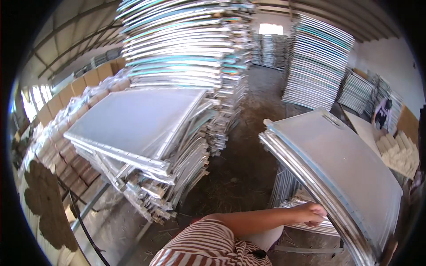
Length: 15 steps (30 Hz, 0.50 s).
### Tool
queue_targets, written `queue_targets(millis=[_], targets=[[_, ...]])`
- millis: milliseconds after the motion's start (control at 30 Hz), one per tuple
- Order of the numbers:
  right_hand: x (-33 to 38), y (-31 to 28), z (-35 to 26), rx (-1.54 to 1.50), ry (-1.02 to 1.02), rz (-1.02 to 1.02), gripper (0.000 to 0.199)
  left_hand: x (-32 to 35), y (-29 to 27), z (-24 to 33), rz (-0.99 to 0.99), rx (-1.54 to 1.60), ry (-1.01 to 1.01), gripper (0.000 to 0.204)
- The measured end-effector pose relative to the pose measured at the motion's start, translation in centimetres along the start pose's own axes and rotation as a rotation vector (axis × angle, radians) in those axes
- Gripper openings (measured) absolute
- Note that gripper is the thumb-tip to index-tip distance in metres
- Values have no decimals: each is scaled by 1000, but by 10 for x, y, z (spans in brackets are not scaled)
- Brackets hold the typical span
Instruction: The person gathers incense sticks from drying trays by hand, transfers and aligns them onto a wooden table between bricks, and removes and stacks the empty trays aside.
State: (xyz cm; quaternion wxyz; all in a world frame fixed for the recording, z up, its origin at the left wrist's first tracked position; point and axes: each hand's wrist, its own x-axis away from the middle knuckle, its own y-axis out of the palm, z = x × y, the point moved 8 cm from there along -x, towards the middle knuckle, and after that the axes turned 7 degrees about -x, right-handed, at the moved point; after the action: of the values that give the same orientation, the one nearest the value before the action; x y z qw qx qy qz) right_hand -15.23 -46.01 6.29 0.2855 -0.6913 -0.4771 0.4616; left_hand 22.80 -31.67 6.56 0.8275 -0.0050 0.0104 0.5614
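Curling the fingers of the left hand (311, 215) at the near edge of stacked pale-grey, rectangular, metal-framed panels (341, 159) at right, leaving grip there and by the mostly hidden right hand (390, 253) untellable, probably handling heavy and stiff, best lifting by opposite rims.

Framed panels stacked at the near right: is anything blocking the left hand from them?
Nothing visible: the left hand is right at the left edge of the framed panels, with no object showing in between. Whether it grips them is unclear.

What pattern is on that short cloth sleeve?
The sleeve has brown and white stripes, best seen in head view.
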Motion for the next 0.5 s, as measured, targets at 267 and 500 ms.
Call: queue_targets(millis=[267, 500], targets=[[26, -13, -13, -250, 83, 103, 46, -3, 3, 18, 1, 776, 139, 75], [68, -59, -28, -799, 199, 309, 51, 79, -4, 57, 25, 704, 321, 64]])
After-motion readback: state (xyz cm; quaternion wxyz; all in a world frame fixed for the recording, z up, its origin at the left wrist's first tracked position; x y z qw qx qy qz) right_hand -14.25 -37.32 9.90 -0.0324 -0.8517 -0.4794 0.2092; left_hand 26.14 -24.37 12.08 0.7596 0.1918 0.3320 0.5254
